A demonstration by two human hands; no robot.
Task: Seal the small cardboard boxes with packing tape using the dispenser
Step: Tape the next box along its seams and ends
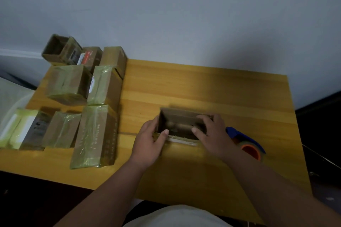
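Observation:
A small open cardboard box [180,116] stands on the yellow wooden table [212,88], its inside facing me. My left hand [149,142] grips its left wall, thumb over the near rim. My right hand [210,132] holds the right side, fingers curled over the far rim and thumb on the near edge. The tape dispenser [245,142], blue with an orange roll core, lies on the table just right of my right hand, untouched.
Several cardboard boxes, most wrapped in greenish tape, crowd the table's left part, such as a tall one [96,134]. An open box [55,48] stands at the far left back. A grey wall rises behind the table.

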